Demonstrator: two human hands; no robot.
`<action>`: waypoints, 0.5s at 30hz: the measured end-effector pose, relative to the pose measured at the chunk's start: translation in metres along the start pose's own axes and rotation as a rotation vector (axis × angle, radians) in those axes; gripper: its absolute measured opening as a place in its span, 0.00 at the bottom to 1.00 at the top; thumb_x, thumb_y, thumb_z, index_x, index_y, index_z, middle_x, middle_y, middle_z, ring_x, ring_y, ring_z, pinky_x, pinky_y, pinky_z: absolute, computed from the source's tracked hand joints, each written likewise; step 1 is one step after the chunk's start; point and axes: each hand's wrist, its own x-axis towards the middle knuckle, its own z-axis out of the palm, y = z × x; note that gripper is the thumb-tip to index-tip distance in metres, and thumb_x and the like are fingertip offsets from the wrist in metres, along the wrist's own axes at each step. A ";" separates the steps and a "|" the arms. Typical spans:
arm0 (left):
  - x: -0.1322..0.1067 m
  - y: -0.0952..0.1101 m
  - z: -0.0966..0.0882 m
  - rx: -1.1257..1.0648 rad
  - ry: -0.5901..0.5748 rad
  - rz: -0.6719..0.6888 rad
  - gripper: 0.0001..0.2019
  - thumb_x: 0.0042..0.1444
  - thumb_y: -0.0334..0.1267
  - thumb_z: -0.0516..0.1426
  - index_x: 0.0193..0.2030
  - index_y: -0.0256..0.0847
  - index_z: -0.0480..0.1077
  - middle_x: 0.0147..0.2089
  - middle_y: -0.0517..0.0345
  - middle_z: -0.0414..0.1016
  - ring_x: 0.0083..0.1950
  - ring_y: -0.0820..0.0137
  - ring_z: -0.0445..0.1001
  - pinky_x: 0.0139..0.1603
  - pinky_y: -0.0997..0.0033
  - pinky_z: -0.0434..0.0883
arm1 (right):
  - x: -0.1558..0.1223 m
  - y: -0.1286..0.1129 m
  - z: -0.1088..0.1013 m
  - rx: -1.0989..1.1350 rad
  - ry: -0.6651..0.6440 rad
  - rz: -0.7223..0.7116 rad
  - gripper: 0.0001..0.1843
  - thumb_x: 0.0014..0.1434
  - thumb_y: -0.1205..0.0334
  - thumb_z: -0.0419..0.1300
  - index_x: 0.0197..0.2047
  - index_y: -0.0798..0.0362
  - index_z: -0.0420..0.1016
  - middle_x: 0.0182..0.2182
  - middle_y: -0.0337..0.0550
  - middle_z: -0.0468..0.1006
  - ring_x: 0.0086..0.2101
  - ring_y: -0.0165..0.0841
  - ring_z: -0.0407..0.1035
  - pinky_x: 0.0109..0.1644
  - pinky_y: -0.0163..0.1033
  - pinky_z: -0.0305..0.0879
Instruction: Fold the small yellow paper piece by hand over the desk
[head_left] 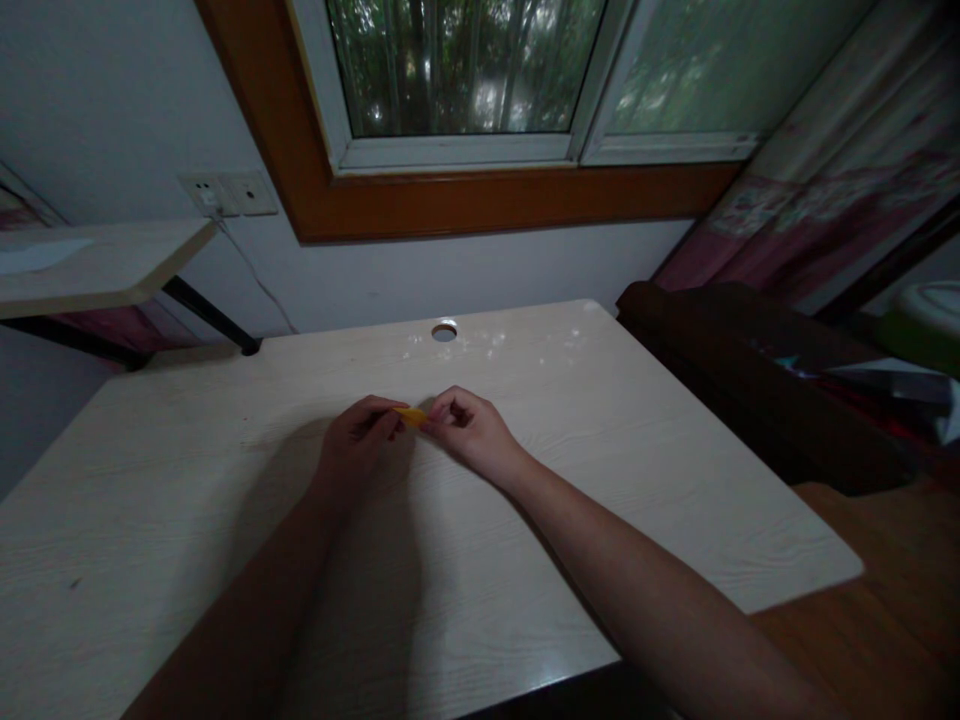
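Note:
A small, flat yellow piece (410, 415), perhaps folded paper, spans the gap between my two hands over the middle of the desk. My left hand (361, 432) pinches its left end between thumb and fingers. At the other end, the thumb and fingertips of my right hand (472, 428) close on it. The fingers cover both ends, so its full shape and exact kind cannot be made out. Both hands are just above the pale wood-grain desktop (600, 480), and their shadows fall to the left.
A raised shelf (97, 285) on black legs stands at the desk's back left. Near the back edge is a round cable hole (444, 332). A cord hangs from the wall socket (217, 195). Dark wooden furniture (750, 390) borders the right side, below a curtain (825, 190).

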 end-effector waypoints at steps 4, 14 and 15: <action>0.001 -0.001 0.002 -0.072 0.002 -0.017 0.07 0.59 0.38 0.58 0.42 0.40 0.75 0.31 0.59 0.75 0.32 0.73 0.71 0.35 0.74 0.68 | 0.000 0.000 -0.001 0.037 0.003 0.023 0.12 0.51 0.56 0.67 0.34 0.52 0.71 0.26 0.34 0.69 0.24 0.25 0.60 0.28 0.31 0.55; 0.001 0.001 0.004 -0.117 -0.091 0.008 0.09 0.58 0.40 0.59 0.43 0.40 0.74 0.38 0.55 0.75 0.34 0.71 0.74 0.37 0.70 0.72 | 0.001 0.002 -0.001 0.148 0.013 0.051 0.13 0.51 0.57 0.67 0.38 0.52 0.74 0.32 0.39 0.75 0.30 0.27 0.68 0.33 0.33 0.64; 0.001 0.002 0.005 -0.127 -0.098 -0.002 0.10 0.57 0.40 0.60 0.44 0.39 0.73 0.38 0.55 0.76 0.34 0.71 0.74 0.36 0.70 0.72 | 0.001 0.002 -0.001 0.150 0.010 0.047 0.12 0.51 0.57 0.67 0.38 0.52 0.74 0.32 0.39 0.75 0.29 0.27 0.68 0.33 0.33 0.64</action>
